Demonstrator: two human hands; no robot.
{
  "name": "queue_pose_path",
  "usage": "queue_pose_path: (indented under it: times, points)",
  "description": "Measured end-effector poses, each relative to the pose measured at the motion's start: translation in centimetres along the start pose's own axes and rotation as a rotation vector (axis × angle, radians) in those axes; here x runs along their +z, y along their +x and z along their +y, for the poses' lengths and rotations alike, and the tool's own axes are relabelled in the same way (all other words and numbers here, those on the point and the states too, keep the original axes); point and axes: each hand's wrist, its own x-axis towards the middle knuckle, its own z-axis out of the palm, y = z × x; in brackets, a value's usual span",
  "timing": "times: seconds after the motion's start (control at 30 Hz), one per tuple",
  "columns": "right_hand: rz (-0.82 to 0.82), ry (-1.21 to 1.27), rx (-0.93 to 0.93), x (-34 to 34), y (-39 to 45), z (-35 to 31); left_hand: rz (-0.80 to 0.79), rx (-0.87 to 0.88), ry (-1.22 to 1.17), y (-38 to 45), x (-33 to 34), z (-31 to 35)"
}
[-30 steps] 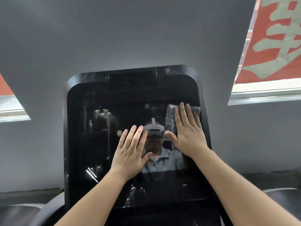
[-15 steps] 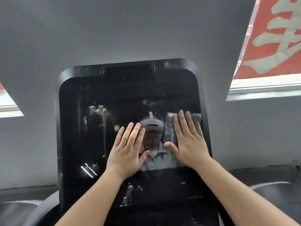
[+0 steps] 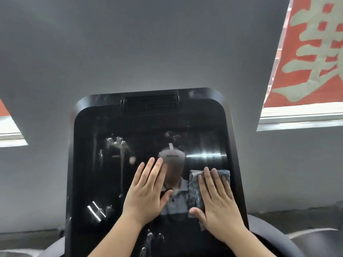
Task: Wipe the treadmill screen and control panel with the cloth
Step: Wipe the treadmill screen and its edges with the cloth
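Note:
The treadmill's black glossy screen (image 3: 111, 173) fills the middle of the view, upright and tilted back, with a vent slot (image 3: 149, 102) at its top edge. My right hand (image 3: 217, 199) lies flat on a grey-blue cloth (image 3: 194, 190), pressing it against the lower right part of the screen. My left hand (image 3: 146, 191) rests flat on the glass near the centre, fingers apart, holding nothing. Pale streaks and smudges show on the left half of the screen. The control panel below is out of view.
A grey wall (image 3: 130, 52) stands behind the screen. A red banner with pale characters (image 3: 311, 52) hangs over a window at the upper right; another window (image 3: 9, 132) sits at the left. Dark curved treadmill parts (image 3: 315, 240) show at the bottom corners.
My right hand has slid the cloth downward along the right side of the screen. The left hand has stayed flat near the centre. The camera view shifted slightly.

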Motion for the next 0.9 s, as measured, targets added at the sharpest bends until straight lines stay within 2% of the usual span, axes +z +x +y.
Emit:
queue_pose_path:
  times: [0.1, 0.23, 0.33, 0.5, 0.57, 0.7, 0.8, 0.9]
  points:
    - [0.063, -0.050, 0.007, -3.1, 8.3, 1.6, 0.004, 0.003, 0.002, 0.2, 0.1, -0.1]
    - [0.041, -0.068, 0.065, -6.4, 15.4, 2.2, 0.011, -0.003, -0.008, 0.3, 0.1, -0.2]
    - [0.058, 0.006, 0.095, -5.9, 14.3, 0.9, 0.020, -0.007, -0.017, 0.2, -0.1, -0.1]
    - [0.102, 0.014, -0.013, -0.8, 3.0, -2.8, 0.060, -0.011, -0.052, -0.2, 0.1, -0.1]
    - [0.069, 0.025, -0.035, -0.1, 1.1, -3.1, 0.056, -0.016, -0.053, -0.2, 0.1, 0.0]
    - [0.155, -0.028, -0.018, -2.5, 9.3, -1.7, 0.060, -0.016, -0.057, 0.0, 0.0, -0.1]
    - [0.146, -0.046, 0.046, -5.4, 16.1, -1.6, 0.097, -0.037, -0.123, 0.2, -0.1, -0.1]
    - [0.148, -0.011, 0.035, -4.0, 13.2, -2.8, 0.150, -0.043, -0.166, 0.0, 0.3, 0.0]
